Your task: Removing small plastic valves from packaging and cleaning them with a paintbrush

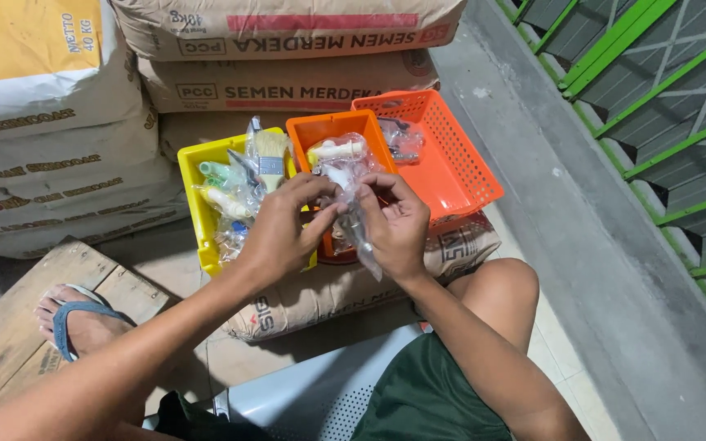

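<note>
my left hand (281,233) and right hand (395,224) both pinching a clear plastic bag (351,204) with fingers pressed on it, bag held over the small orange bin (330,129), yellow bin (198,188) with paintbrush (270,159) to its left, orange basket (451,155) to its right, all on stacked sacks (328,290)

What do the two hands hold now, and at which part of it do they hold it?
Both the left hand and the right hand pinch a small clear plastic bag near its upper end; its contents cannot be told.
</note>
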